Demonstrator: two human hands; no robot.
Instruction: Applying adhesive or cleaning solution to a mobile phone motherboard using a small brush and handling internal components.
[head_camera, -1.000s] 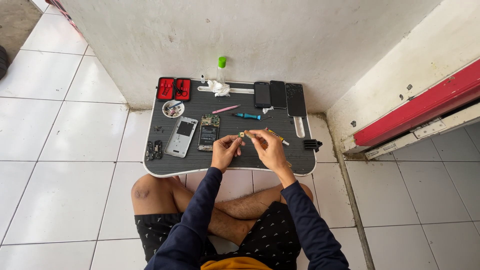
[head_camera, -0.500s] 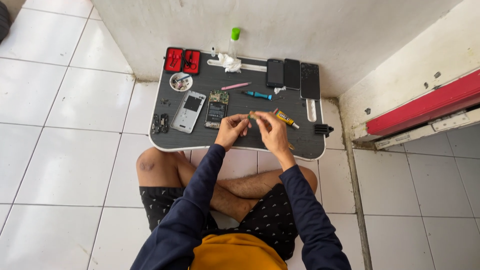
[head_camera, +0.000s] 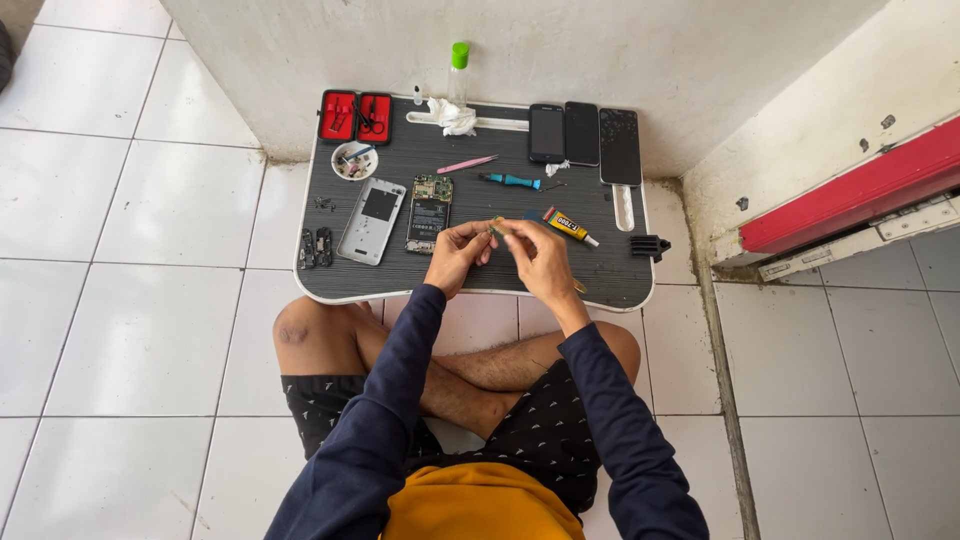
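over the black tray (head_camera: 620, 285), hands (head_camera: 497, 252) together, pinching perhaps a tiny part (head_camera: 496, 226), mostly hidden.

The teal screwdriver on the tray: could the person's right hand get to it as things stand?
Probably yes. The teal screwdriver lies just beyond the right hand with bare tray between, though both hands pinch a small part, which would occupy the fingers.

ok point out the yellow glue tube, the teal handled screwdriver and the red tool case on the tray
yellow glue tube (head_camera: 567, 225), head view, middle of its body
teal handled screwdriver (head_camera: 512, 181), head view, on the handle
red tool case (head_camera: 355, 116), head view, at the hinge between its two open halves
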